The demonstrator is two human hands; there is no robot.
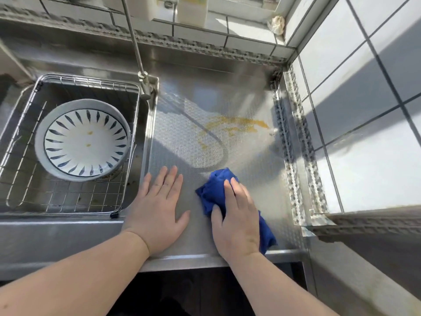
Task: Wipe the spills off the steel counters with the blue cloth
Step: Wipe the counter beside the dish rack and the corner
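Blue cloth (214, 190), bunched into a loose wad, lies on the patterned steel tabletop (250, 169) near its front edge, under the right hand (237, 215), whose fingers curl over the top of the wad and hold it down against the metal; a tail of the cloth sticks out past the wrist toward the front lip. Just beside it, to the left, the left hand (157, 208) rests flat on the same surface, fingers straight and slightly spread, holding nothing. The two hands are near each other but not touching. Farther back on the tabletop, beyond the cloth and apart from it, a yellow-orange spill (237, 125) spreads in a thin curved smear, partly in a sunlit patch. To the left sits the sink (145, 137), and in it a wire rack (68, 197) carrying a white bowl (83, 139) with dark blue leaf strokes round the inside and small orange specks. A steel faucet pipe (134, 42) rises at the sink's back corner, before a white tiled wall (250, 39).
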